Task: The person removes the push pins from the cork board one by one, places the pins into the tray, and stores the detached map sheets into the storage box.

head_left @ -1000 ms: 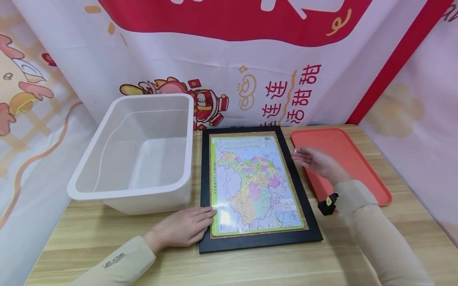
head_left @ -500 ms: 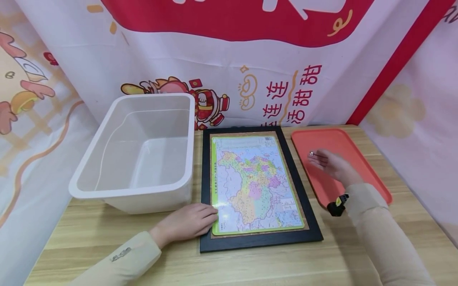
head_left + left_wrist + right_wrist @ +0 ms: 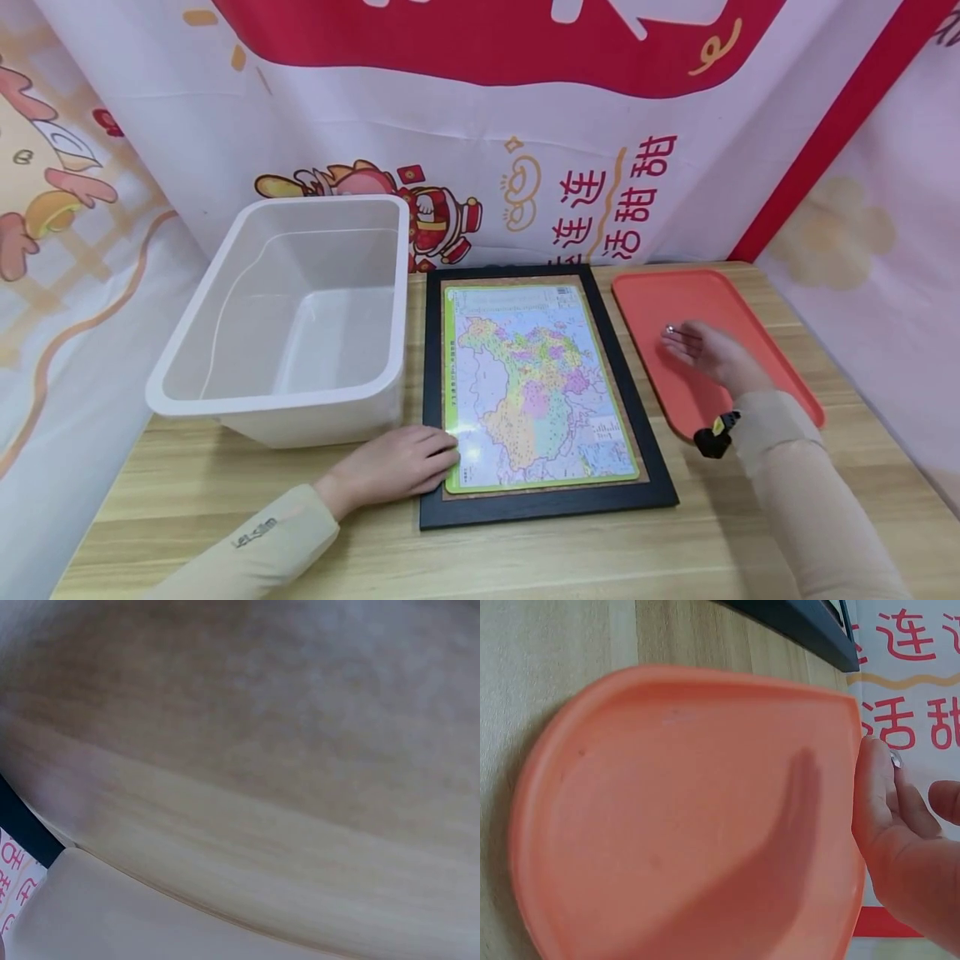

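My left hand lies on the near left corner of a black frame, fingertips at the edge of a map sheet. The colourful map has a green border and lies on a brown board inside the frame. Over an orange-red tray, my right hand holds a small shiny silver piece at its fingertips. The piece shows between the fingers in the right wrist view, too small to tell its kind. Blurred wood fills most of the left wrist view.
A deep white bin stands left of the frame, close to my left forearm. The tray sits right of the frame and shows the right hand's shadow. A printed cloth hangs behind the wooden table.
My right hand has moved from the frame's right edge rightward over the tray, with the silver piece at its fingertips. My left hand has stayed at the frame's corner.
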### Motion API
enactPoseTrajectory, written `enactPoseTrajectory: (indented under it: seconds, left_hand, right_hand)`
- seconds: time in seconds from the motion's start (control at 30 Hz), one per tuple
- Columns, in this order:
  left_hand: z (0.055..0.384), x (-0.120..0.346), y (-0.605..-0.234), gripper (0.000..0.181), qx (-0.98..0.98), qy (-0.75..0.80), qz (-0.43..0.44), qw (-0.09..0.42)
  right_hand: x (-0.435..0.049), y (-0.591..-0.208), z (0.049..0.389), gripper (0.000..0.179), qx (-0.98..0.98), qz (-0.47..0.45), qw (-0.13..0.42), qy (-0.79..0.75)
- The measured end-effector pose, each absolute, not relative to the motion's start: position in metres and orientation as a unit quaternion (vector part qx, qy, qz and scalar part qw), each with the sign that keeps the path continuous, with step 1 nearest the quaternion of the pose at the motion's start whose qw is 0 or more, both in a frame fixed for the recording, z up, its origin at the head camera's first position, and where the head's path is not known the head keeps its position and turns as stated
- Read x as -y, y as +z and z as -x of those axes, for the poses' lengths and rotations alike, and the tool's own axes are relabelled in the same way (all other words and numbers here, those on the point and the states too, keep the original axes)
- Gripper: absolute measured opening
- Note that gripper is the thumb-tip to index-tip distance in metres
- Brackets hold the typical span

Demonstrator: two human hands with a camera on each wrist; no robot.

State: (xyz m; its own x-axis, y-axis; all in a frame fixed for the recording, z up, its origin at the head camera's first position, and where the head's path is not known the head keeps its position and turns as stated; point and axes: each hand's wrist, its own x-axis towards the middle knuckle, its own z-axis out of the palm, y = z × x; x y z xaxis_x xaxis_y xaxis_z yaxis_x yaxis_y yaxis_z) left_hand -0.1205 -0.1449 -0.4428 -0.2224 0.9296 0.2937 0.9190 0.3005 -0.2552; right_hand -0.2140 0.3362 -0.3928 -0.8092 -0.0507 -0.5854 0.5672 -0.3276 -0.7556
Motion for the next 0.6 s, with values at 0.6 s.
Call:
enactPoseTrajectory:
  seconds: [0.6]
  left_hand:
    - [0.119,0.145,-0.441,0.034,0.791,0.013,0.586,0.175]
  right_hand:
    - [-0.346,-0.41,0.213,0.025,-0.56,-0.264,0.199,-0.76]
